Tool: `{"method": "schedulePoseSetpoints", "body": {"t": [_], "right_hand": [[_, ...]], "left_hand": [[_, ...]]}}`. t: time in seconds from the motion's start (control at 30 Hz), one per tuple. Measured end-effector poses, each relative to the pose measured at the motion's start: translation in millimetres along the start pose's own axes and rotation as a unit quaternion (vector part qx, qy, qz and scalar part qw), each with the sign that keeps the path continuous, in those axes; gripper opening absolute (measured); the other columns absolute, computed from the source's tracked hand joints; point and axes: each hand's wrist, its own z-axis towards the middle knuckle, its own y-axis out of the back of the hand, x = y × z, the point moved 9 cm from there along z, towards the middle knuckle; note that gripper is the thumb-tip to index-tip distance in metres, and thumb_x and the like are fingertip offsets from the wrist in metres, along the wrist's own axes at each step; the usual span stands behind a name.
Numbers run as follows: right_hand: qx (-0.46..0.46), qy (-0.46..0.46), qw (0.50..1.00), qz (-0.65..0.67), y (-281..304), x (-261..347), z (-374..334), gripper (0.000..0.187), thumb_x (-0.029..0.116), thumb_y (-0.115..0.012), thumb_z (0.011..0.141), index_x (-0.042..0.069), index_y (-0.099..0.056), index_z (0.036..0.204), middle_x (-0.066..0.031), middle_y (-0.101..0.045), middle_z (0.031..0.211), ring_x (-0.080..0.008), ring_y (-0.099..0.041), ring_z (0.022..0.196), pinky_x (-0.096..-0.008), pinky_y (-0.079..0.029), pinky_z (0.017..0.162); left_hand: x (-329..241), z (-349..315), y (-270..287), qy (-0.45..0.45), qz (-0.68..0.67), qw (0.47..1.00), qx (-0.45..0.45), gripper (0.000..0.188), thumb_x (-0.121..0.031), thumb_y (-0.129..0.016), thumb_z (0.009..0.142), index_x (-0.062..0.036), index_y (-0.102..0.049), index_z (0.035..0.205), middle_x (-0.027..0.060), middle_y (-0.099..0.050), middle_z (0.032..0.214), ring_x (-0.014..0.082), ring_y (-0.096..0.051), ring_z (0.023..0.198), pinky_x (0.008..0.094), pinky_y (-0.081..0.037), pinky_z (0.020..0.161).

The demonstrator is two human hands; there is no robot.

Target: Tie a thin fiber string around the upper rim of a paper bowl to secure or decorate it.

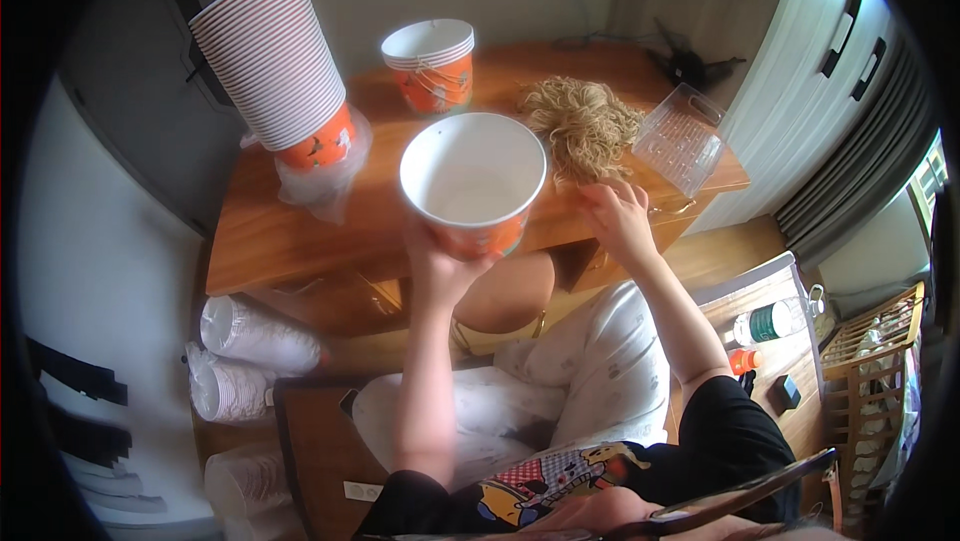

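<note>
Head view, centre of frame: paper bucket (473,184), white inside, orange printed outside, held up off the table (260,231). Left hand (440,266) clamped around base and lower wall from below, fingers wrapped on the orange band. Right hand (618,216) spread flat, fingers apart, holding nothing, at the near edge of the straw-coloured shredded filler (582,121) just right of centre.

Judged light and empty; thin-walled, stiff at the rolled rim, likely to dent if squeezed mid-wall. Smooth coated surface, somewhat slippery. Best hold: base, or rim pinched between thumb and fingers.

Filler: loose, springy, tangled strands, near weightless; gathers in handfuls, sheds.

Upper left: tall nested stack of buckets (275,61) lying tilted, ribbed by its rims, mouth end in a crumpled clear bag (325,176). Upper centre: short stack (430,61), upright. Upper right: clear rigid plastic tray (682,139), ridged. Table wooden, glossy. Lower left, on the floor: sleeves of white lids or cups (250,356), cannot tell which.
</note>
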Motion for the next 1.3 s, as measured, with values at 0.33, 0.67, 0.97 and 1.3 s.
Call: {"method": "schedulePoseSetpoints", "body": {"t": [0.33, 0.67, 0.97, 1.3], "right_hand": [[-0.061, -0.051, 0.994, 0.077, -1.9, -15.6, -10.7, 0.025, 0.014, -0.074, 0.076, 0.010, -0.063, 0.097, 0.0020, -0.071, 0.088, -0.0221, -0.058, 0.100, -0.0416, -0.035, 0.096], [-0.231, -0.381, 0.603, 0.662, -51.6, -37.6, -125.1, 0.036, -0.004, -0.068, 0.084, 0.015, -0.041, 0.097, -0.0050, -0.063, 0.088, -0.0072, -0.053, 0.068, -0.0201, -0.041, 0.060], [-0.014, -0.664, 0.363, 0.654, -136.9, 50.2, -259.0, 0.030, 0.011, -0.071, 0.086, 0.020, -0.045, 0.075, 0.0072, -0.049, 0.065, -0.0069, -0.043, 0.054, -0.0243, -0.034, 0.051], [0.323, -0.599, 0.298, 0.670, -188.3, 172.9, -329.9, 0.020, 0.009, -0.070, 0.086, 0.015, -0.052, 0.079, 0.0027, -0.052, 0.065, -0.0104, -0.040, 0.048, -0.0256, -0.030, 0.043]], "left_hand": [[-3.6, 0.7, 3.8, 0.040, -0.090, 0.995, -0.021, 0.106, -0.047, -0.090, 0.057, 0.0010, -0.034, 0.133, 0.0148, -0.050, 0.122, 0.0282, -0.052, 0.112, 0.0410, -0.045, 0.094], [-34.3, -27.7, 20.2, -0.113, 0.119, 0.976, -0.146, 0.113, -0.050, -0.083, 0.069, -0.0050, -0.012, 0.145, 0.0186, -0.029, 0.142, 0.0346, -0.033, 0.132, 0.0499, -0.031, 0.109], [-66.9, -37.1, 5.9, -0.167, 0.182, 0.960, -0.135, 0.083, -0.047, -0.083, 0.070, -0.0072, -0.043, 0.130, 0.0148, -0.041, 0.129, 0.0305, -0.042, 0.119, 0.0451, -0.041, 0.094], [-92.0, -39.5, -76.9, -0.128, -0.020, 0.964, 0.232, 0.020, -0.019, -0.079, 0.072, -0.0097, -0.067, 0.085, 0.0052, -0.065, 0.086, 0.0214, -0.062, 0.072, 0.0333, -0.049, 0.066]]}}
